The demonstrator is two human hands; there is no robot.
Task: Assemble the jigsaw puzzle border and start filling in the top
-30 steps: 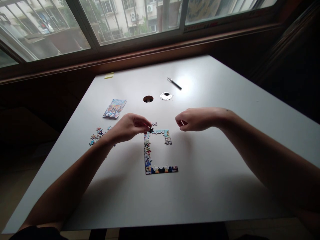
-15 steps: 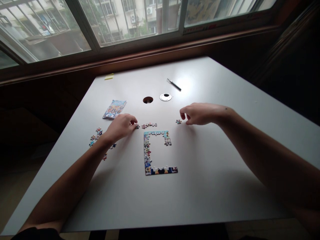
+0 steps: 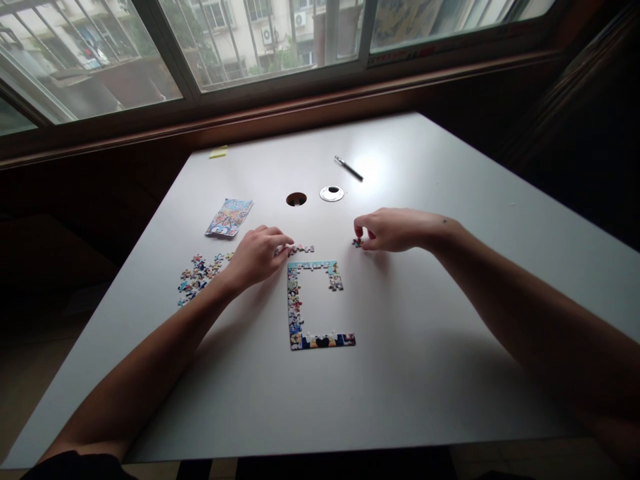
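My right hand point(image 3: 395, 229) has its thumb and index finger closed around a loose jigsaw puzzle piece point(image 3: 357, 243) lying on the table. My left hand point(image 3: 261, 253) reaches over the left end of a short row of puzzle pieces point(image 3: 304, 249); its fingers are stretched out with a gap to the thumb, and they hide part of that row. Just below the row lies a partly joined puzzle border point(image 3: 295, 300), with a top edge, a full left side, a bottom edge and a short stretch at the upper right. Left of my left hand is a pile of loose pieces point(image 3: 197, 275).
A colourful printed packet point(image 3: 229, 218) lies behind the pile. Farther back are a round hole point(image 3: 296, 199) in the white table point(image 3: 430, 387), a round metal cover point(image 3: 332, 193), a pen point(image 3: 349, 168) and a yellow sticky note point(image 3: 219, 152). Windows stand beyond the table.
My left hand has shifted right, over the end of the row, uncovering more of the pile. My right hand has moved slightly left and closed on the loose piece.
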